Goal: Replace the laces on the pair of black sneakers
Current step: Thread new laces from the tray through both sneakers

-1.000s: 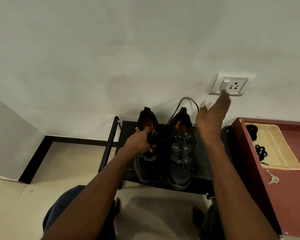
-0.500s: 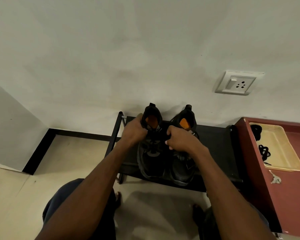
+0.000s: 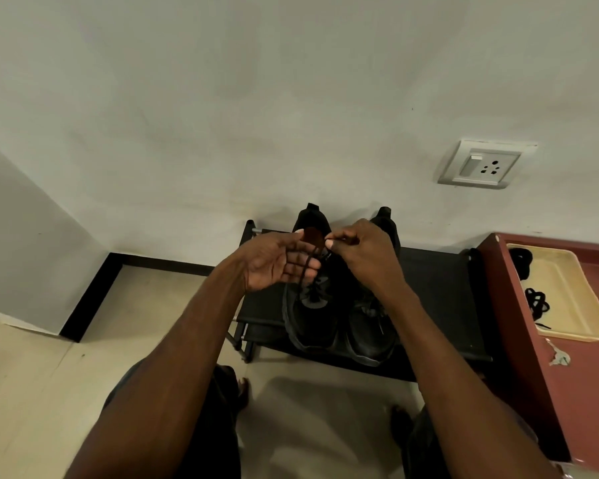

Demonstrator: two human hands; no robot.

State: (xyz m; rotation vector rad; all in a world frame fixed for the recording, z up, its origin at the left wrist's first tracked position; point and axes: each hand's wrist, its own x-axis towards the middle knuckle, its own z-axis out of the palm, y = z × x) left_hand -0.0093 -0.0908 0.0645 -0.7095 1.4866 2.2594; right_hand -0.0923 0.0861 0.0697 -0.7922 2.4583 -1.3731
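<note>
Two black sneakers stand side by side on a low black rack [image 3: 436, 292], toes toward me: the left sneaker [image 3: 312, 323] and the right sneaker [image 3: 370, 337]. My right hand [image 3: 360, 252] pinches a dark lace [image 3: 308, 271] just above the left sneaker's collar. The lace runs down from that pinch to the left sneaker's eyelets. My left hand [image 3: 277, 262] is beside it, palm turned toward the shoe, fingers nearly straight, with the lace strands lying across the fingers. The hands hide the upper parts of both sneakers.
A dark red cabinet [image 3: 567, 392] stands to the right of the rack. On it lie a cream tray [image 3: 567, 292] holding coiled black laces [image 3: 536, 302] and a set of keys [image 3: 559, 356]. A wall socket [image 3: 484, 164] is above. My feet are on the tiled floor.
My right hand came down from near the wall socket to the left sneaker and pinched the lace. My left hand let go of the sneaker's collar and opened beside the lace.
</note>
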